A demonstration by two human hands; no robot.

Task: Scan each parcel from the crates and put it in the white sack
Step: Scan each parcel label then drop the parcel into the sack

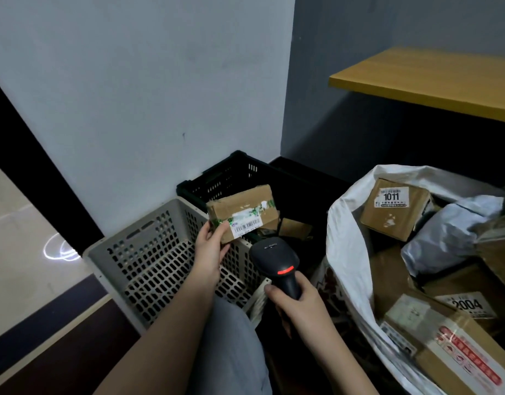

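the left hand (pixel 210 246) pinched the parcel (pixel 242 213) by one corner above the grey crate (pixel 148 252); the right hand (pixel 295 305) gripped the scanner (pixel 277 260). risk: the tilted barcode label (pixel 247 226) could misread, or the parcel could slip.

2 crates (pixel 160 252), 1 sack (pixel 345 223), 1 scanner (pixel 277 260), 1 shelf (pixel 433 78), approx. 8 parcels (pixel 242 212).
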